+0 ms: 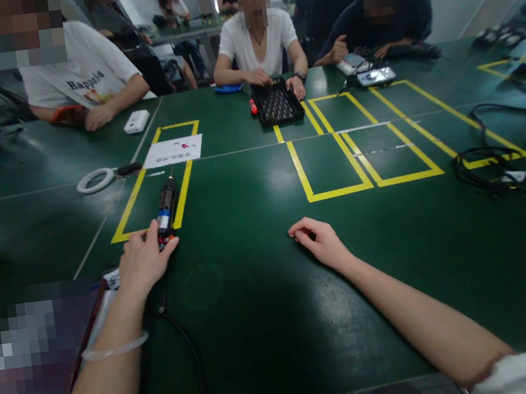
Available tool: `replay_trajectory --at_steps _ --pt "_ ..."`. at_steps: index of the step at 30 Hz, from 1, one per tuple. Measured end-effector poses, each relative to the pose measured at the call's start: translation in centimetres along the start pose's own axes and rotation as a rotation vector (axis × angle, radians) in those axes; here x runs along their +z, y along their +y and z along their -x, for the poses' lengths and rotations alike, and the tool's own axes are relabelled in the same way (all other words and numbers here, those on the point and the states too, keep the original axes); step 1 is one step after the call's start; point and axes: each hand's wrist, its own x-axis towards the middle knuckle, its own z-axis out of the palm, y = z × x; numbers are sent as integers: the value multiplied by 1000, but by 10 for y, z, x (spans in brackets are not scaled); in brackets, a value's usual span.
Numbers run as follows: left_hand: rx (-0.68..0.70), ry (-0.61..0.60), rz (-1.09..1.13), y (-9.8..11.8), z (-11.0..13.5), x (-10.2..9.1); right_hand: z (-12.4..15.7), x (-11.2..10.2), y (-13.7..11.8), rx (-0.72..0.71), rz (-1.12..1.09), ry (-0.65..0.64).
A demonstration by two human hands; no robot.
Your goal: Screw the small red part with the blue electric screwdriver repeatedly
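Note:
At the lower left, my left hand (pixel 143 259) is closed round the rear end of an electric screwdriver (pixel 166 202). The tool lies on the green table, its tip pointing away from me inside a yellow taped outline. A black cord (pixel 184 334) runs over the table below my left hand. My right hand (pixel 319 241) rests on the tabletop near the middle, fingers loosely curled with nothing visible in them. It is nearest to the yellow tape outlines (pixel 341 191) beyond it.
A white paper sheet (pixel 173 150) and a white tape roll (pixel 95 180) lie past the screwdriver. Across the table, a person handles a black tray (pixel 279 102) of small parts. Coiled black cables (pixel 481 176) lie at right. Other people sit around the far side.

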Motion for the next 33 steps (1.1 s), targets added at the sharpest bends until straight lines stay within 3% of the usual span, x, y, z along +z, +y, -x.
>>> replay_trajectory --at_steps 6,12,17,26,33 --pt "-113 -45 -52 -10 -10 -4 0 1 3 7 -14 5" --pt "-82 194 -46 1 2 -1 -1 1 1 5 -8 5" --pt "-21 264 -81 9 9 1 -1 0 1 11 -6 2" --pt "-116 236 -169 19 10 -4 -1 0 -1 5 -16 0" --pt "-335 54 -128 28 4 -19 -1 -1 -1 -2 8 -11"
